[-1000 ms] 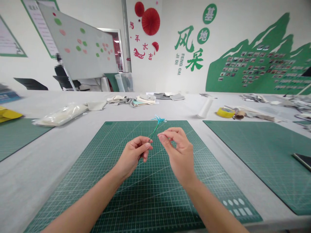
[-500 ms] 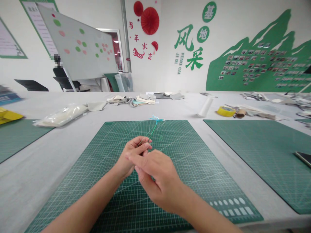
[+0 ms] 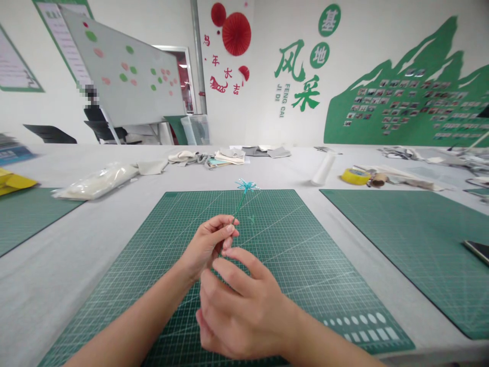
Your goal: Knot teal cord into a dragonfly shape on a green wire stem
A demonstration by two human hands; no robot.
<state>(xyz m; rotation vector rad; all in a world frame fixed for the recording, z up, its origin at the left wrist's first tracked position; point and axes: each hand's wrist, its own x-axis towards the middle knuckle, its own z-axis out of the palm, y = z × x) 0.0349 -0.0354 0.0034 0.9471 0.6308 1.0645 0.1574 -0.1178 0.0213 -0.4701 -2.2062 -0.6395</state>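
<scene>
Pinching wire stem [image 3: 239, 205], left hand [image 3: 208, 243] closed

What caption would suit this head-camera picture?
Left hand pinches a thin green stem over the cutting mat, right hand close by.

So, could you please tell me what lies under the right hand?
The cutting mat, its grid showing all around the right hand. The hand covers the patch beneath it, and whether the stem, pinched higher up by fingers of the left hand, runs down there cannot be seen.
</scene>
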